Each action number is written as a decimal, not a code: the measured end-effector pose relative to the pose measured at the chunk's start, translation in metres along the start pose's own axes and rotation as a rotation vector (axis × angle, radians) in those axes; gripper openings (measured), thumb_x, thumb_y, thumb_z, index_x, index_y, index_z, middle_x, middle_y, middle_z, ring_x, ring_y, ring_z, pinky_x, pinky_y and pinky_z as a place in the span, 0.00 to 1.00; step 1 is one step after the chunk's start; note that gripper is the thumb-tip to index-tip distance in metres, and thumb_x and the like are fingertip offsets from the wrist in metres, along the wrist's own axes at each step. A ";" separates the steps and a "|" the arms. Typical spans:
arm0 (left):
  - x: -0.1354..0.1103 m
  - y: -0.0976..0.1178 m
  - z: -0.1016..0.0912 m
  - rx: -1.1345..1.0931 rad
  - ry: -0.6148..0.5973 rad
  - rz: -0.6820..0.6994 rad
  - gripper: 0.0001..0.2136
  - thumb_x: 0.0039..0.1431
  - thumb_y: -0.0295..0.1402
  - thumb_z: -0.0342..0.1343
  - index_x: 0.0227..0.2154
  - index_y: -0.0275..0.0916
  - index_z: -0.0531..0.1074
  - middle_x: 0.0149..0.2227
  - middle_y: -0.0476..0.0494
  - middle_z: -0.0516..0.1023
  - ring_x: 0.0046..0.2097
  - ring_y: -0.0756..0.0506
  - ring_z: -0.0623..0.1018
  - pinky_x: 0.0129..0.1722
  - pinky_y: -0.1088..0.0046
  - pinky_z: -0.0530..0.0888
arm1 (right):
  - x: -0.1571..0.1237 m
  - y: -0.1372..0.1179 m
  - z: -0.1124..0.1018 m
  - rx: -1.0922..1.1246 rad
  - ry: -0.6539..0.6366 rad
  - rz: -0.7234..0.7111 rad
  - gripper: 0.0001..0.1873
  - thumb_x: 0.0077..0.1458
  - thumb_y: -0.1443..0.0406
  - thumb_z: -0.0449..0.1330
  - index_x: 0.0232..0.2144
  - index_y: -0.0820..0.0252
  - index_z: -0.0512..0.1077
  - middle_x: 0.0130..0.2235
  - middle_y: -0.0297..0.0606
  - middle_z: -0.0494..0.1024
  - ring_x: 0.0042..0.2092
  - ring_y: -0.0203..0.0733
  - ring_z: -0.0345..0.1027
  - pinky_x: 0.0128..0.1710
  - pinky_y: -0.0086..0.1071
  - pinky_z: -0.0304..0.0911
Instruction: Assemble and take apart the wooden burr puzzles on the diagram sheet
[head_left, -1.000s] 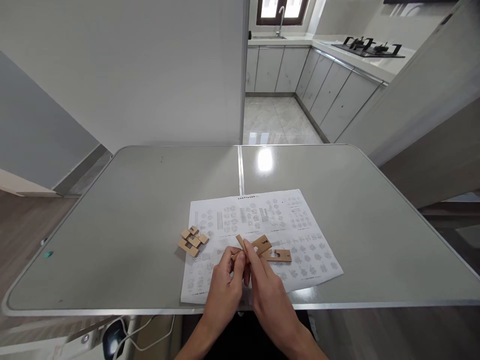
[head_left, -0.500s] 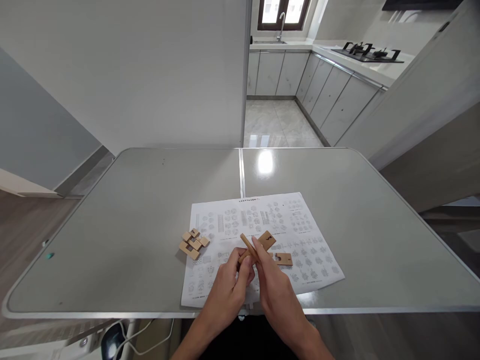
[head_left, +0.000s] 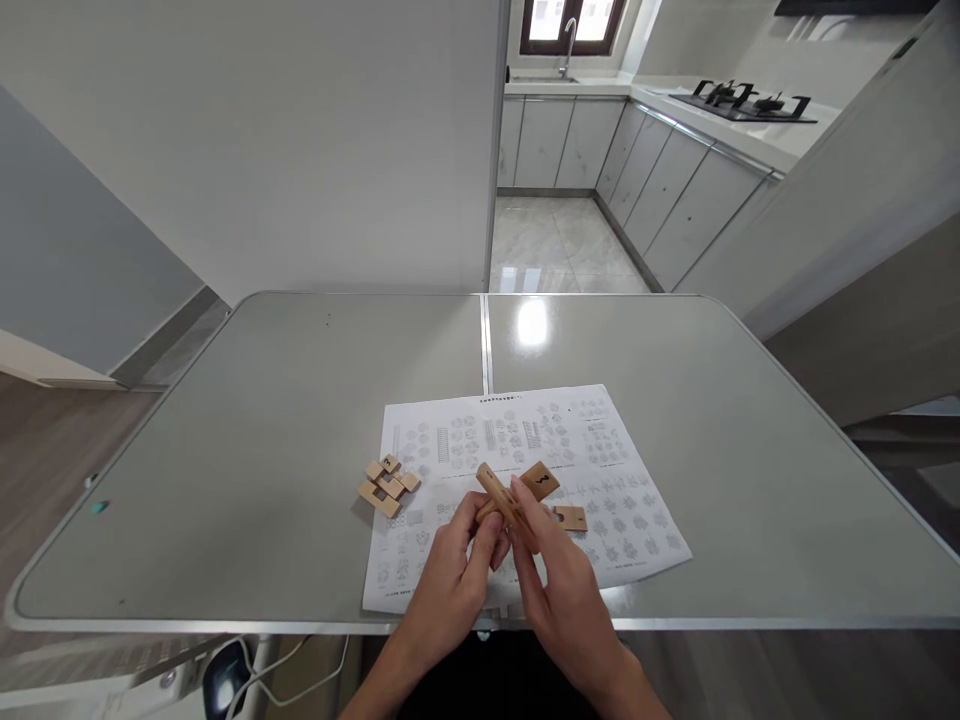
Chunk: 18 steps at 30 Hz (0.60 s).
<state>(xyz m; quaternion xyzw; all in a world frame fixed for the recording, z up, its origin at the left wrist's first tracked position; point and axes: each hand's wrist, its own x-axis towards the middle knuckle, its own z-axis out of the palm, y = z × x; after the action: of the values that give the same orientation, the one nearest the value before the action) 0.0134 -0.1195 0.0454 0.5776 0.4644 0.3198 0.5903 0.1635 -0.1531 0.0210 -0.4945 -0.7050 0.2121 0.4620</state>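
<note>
Both my hands meet above the near part of a printed instruction sheet on a grey table. They hold two flat wooden puzzle pieces crossed into an X. My left hand pinches the crossed pieces from the left. My right hand grips them from the right, fingers closed on the wood. One more flat wooden piece lies on the sheet just right of my right hand. A small cluster of interlocked wooden pieces rests at the sheet's left edge.
A white partition wall stands behind the table. Beyond it on the right are a kitchen floor, cabinets, a sink and a hob. A cable and a dark object lie under the table's near left edge.
The two held pieces have turned and now cross more plainly as an X. My hands shifted slightly right and nearer. The loose piece on the sheet is more covered by my right hand.
</note>
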 end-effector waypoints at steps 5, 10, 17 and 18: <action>0.000 -0.001 -0.003 -0.011 0.008 0.014 0.16 0.77 0.47 0.44 0.41 0.40 0.67 0.27 0.53 0.66 0.31 0.47 0.67 0.36 0.70 0.66 | -0.003 0.005 -0.006 -0.073 0.099 -0.036 0.36 0.73 0.71 0.55 0.76 0.49 0.51 0.59 0.45 0.81 0.57 0.50 0.80 0.51 0.41 0.81; -0.001 -0.001 -0.002 -0.010 0.016 0.021 0.17 0.77 0.48 0.43 0.41 0.40 0.67 0.27 0.53 0.67 0.30 0.47 0.67 0.36 0.70 0.66 | -0.003 0.004 -0.009 -0.074 0.092 -0.074 0.34 0.70 0.75 0.57 0.72 0.46 0.62 0.57 0.42 0.83 0.57 0.49 0.80 0.54 0.41 0.80; -0.002 -0.003 -0.001 -0.040 0.039 0.010 0.17 0.77 0.48 0.45 0.39 0.40 0.67 0.27 0.53 0.67 0.30 0.48 0.67 0.36 0.70 0.67 | -0.009 0.006 -0.002 -0.097 0.107 -0.100 0.37 0.69 0.78 0.56 0.74 0.47 0.60 0.62 0.43 0.80 0.60 0.50 0.78 0.56 0.42 0.80; -0.003 -0.003 0.000 -0.046 0.043 0.006 0.17 0.77 0.48 0.45 0.39 0.40 0.67 0.27 0.53 0.67 0.30 0.48 0.67 0.35 0.70 0.67 | -0.010 0.006 -0.001 -0.097 0.108 -0.103 0.37 0.69 0.78 0.55 0.74 0.47 0.60 0.62 0.43 0.79 0.61 0.50 0.78 0.57 0.42 0.80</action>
<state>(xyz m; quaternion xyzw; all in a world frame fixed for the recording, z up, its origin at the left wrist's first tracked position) 0.0117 -0.1221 0.0427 0.5582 0.4679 0.3448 0.5922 0.1685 -0.1596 0.0122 -0.4903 -0.7131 0.1268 0.4848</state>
